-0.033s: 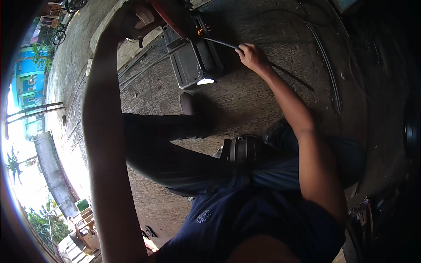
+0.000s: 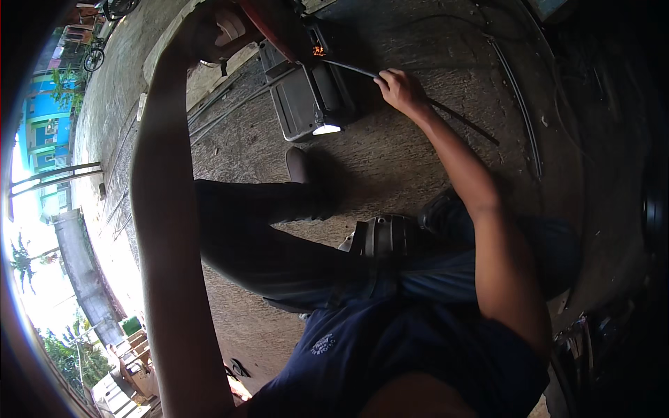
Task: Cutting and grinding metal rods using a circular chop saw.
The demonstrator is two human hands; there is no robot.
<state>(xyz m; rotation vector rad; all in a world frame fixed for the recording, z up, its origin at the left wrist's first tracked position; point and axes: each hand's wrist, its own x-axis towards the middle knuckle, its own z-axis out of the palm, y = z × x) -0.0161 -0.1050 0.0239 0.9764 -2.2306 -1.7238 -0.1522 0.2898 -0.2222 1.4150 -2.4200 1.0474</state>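
My left hand (image 2: 203,36) is at the far left, at the end of my stretched arm. It is in deep shade, with its fingers closed round the handle of a red cut-off saw (image 2: 268,31). The saw's grey base (image 2: 296,108) rests on the ground. Orange sparks (image 2: 318,51) glow beside the saw's lower end. My right hand (image 2: 403,92) is closed round a thin dark metal rod (image 2: 463,124). One end of the rod reaches the saw close to the sparks; the other slants out behind my hand. The saw's disc and the contact point cannot be made out.
Long thin bars (image 2: 517,104) lie on the rough concrete floor (image 2: 376,164) to the right, and more rods (image 2: 209,115) to the left. A dark ribbed object (image 2: 385,237) sits between my legs. A shoe (image 2: 296,164) is just below the saw base. Farther left stands a bicycle (image 2: 93,58).
The cluster of sparks by the saw looks slightly larger and brighter. Both hands, the rod and the saw stay where they were.
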